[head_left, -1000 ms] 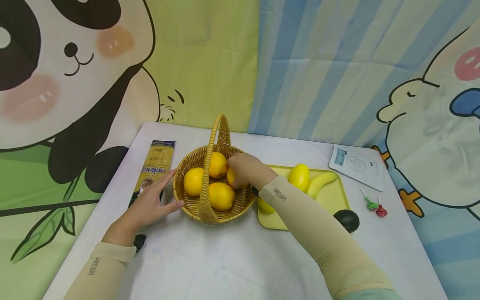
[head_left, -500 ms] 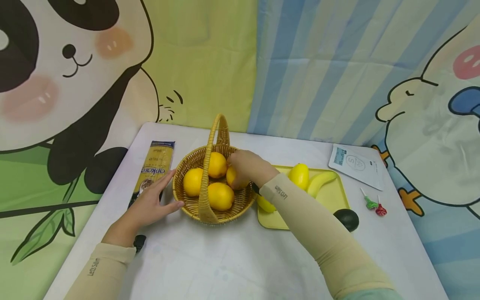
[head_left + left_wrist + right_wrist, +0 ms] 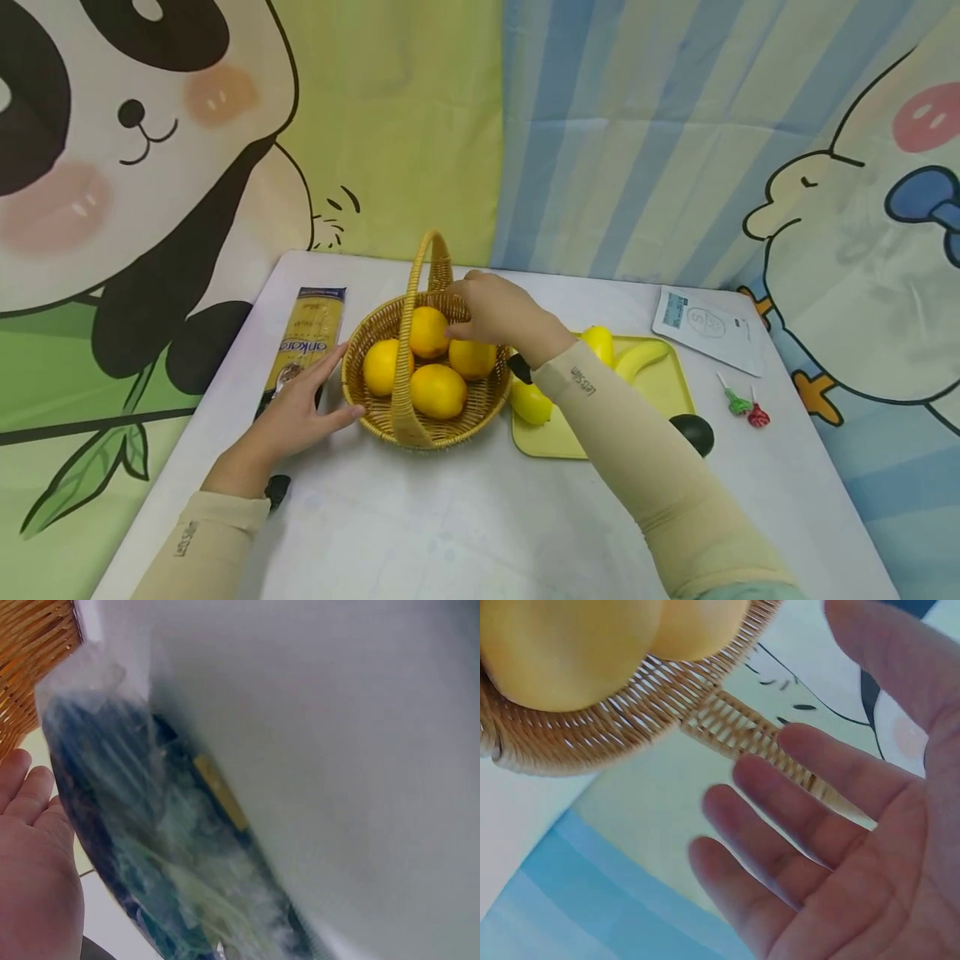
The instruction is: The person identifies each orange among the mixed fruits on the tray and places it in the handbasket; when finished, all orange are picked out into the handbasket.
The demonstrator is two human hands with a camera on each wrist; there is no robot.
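A wicker basket [image 3: 474,414] with a tall handle holds several lemon-like orange-yellow fruits [image 3: 438,392]. My right hand [image 3: 501,312] hovers over the basket's right back rim, partly above the rightmost fruit [image 3: 474,358]. In the right wrist view this hand [image 3: 832,855] has its fingers spread with nothing in them, beside the basket [image 3: 570,754]. My left hand [image 3: 296,414] lies along the basket's left side, fingertips right at the rim and thumb by the front. A pasta packet [image 3: 315,321] sits behind it; in the left wrist view a bluish plastic packet [image 3: 150,817] runs alongside the palm.
Right of the basket is a yellow tray [image 3: 663,396] with a banana [image 3: 640,358], a lemon [image 3: 531,405] and another yellow fruit [image 3: 598,340]. A dark oval fruit [image 3: 693,434] is at its corner. Farther right are a white pouch [image 3: 708,327] and two lollipops [image 3: 738,405].
My right hand has let go of the rightmost fruit in the basket and risen up and back from it, fingers opening. The left hand stays at the rim. The head view shifts slightly.
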